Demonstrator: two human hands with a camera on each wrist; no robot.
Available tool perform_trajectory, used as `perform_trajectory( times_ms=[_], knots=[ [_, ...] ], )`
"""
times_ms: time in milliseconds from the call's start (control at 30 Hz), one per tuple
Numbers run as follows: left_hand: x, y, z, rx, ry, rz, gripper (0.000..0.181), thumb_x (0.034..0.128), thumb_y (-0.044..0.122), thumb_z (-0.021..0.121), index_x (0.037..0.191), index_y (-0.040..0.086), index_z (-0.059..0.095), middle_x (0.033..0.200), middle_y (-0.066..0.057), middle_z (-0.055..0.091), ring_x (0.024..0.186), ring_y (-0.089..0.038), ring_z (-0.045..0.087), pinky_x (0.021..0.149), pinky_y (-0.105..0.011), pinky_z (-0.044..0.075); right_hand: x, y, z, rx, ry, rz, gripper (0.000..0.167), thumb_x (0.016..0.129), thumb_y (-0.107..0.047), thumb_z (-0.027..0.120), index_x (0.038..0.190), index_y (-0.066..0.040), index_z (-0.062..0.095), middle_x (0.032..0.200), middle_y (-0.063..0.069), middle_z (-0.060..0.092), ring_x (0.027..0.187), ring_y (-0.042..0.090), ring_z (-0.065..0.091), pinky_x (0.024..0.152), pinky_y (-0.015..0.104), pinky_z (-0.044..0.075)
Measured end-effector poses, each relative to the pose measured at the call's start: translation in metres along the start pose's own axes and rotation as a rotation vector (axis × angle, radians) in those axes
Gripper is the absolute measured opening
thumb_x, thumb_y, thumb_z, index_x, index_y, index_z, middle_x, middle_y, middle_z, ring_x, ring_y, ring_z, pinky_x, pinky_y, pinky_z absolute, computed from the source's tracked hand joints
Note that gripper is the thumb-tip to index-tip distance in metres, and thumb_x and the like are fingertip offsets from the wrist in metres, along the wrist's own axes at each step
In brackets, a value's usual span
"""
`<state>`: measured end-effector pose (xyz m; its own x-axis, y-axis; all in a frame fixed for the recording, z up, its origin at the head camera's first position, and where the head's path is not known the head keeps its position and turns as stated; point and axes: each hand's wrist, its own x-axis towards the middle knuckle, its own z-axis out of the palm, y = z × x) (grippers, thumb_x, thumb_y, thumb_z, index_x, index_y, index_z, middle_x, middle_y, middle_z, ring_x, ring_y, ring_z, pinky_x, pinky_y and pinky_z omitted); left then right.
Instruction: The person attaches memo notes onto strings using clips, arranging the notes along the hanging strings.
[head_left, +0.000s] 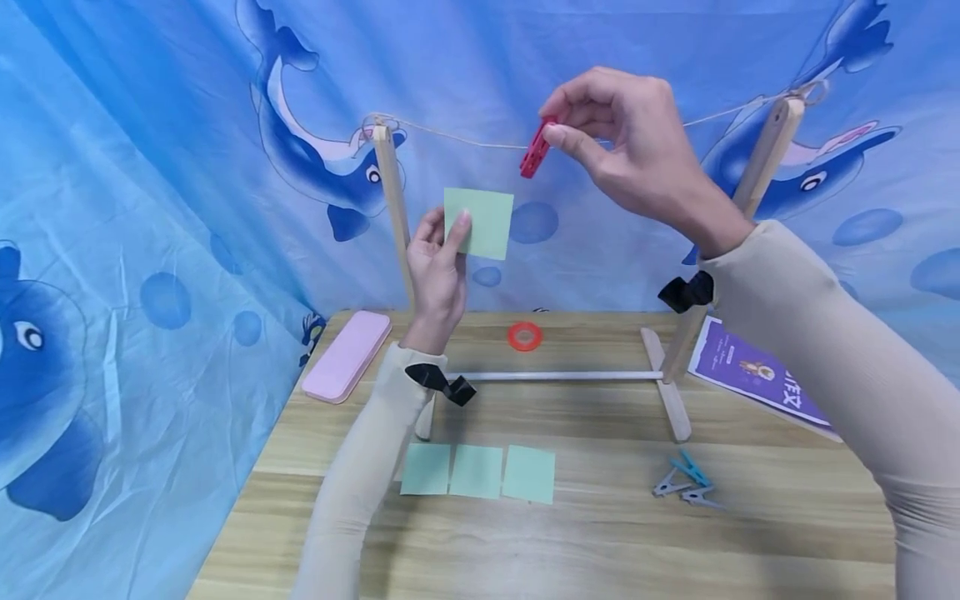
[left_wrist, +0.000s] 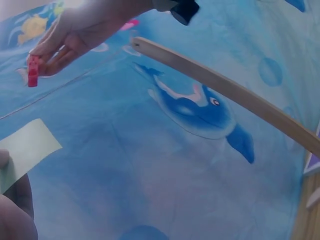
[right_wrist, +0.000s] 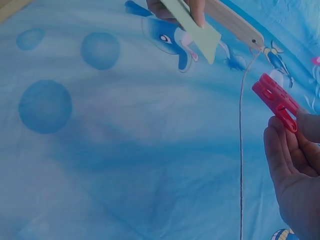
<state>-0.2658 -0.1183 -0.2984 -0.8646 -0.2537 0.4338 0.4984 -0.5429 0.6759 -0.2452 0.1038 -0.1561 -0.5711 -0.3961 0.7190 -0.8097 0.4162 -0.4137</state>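
while my left hand pinches a pale green paper square between thumb and fingers, my right hand grips a red clothespin at one end, thumb against fingertips. both are raised above the wooden table, the clothespin to the right of the square and higher, near a thin string but apart from it. the string runs between a left wooden post and a right wooden post, with a pale bar joining the stand low down. on the near part of the table, three more green squares lie side by side in a row; to their right sit one blue and two grey clothespins in a loose cluster. beyond the bar lies a red ring. a pink case rests far left, a purple booklet far right, before a blue dolphin-print curtain.
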Motion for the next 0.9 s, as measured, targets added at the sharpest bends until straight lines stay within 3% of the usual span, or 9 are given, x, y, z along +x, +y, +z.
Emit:
perform_trajectory(
  times_ms=[233, 400, 600, 900],
  knots=[
    [0.014, 0.007, 0.009, -0.087, -0.015, -0.012, 0.017, 0.102, -0.001, 0.061, 0.109, 0.013, 0.064, 0.113, -0.002, 0.07, 0.107, -0.016, 0.068, 0.096, -0.028, 0.057, 0.022, -0.004, 0.003, -0.022, 0.016, -0.003, 0.022, 0.102, -0.015, 0.068, 0.12, -0.003, 0.073, 0.113, 0.007, 0.074, 0.094, -0.002, 0.067, 0.102, 0.02, 0.056],
    [0.019, 0.012, 0.01, -0.12, -0.004, 0.022, 0.016, 0.1039, 0.001, 0.059, 0.114, 0.012, 0.063, 0.114, -0.003, 0.07, 0.107, -0.016, 0.068, 0.095, -0.029, 0.057, 0.038, -0.012, 0.009, -0.008, 0.01, 0.013, 0.024, 0.103, -0.018, 0.066, 0.121, -0.005, 0.072, 0.115, 0.004, 0.073, 0.096, 0.0, 0.068, 0.102, 0.02, 0.056],
    [0.021, 0.02, 0.013, -0.158, -0.042, 0.033, 0.018, 0.1052, 0.001, 0.055, 0.116, 0.013, 0.062, 0.115, -0.003, 0.069, 0.109, -0.017, 0.067, 0.096, -0.029, 0.057, 0.052, -0.022, 0.017, -0.04, -0.015, -0.002, 0.026, 0.105, -0.021, 0.063, 0.125, -0.006, 0.07, 0.119, 0.003, 0.071, 0.1, 0.004, 0.068, 0.101, 0.019, 0.055],
    [0.03, 0.028, 0.015, -0.23, -0.072, -0.001, 0.017, 0.1078, 0.003, 0.051, 0.117, 0.013, 0.06, 0.114, -0.004, 0.067, 0.108, -0.017, 0.067, 0.096, -0.028, 0.056, 0.069, -0.026, 0.03, -0.078, -0.044, -0.027, 0.025, 0.106, -0.018, 0.06, 0.125, -0.005, 0.069, 0.12, 0.005, 0.07, 0.102, 0.007, 0.068, 0.1, 0.016, 0.054]
  ],
)
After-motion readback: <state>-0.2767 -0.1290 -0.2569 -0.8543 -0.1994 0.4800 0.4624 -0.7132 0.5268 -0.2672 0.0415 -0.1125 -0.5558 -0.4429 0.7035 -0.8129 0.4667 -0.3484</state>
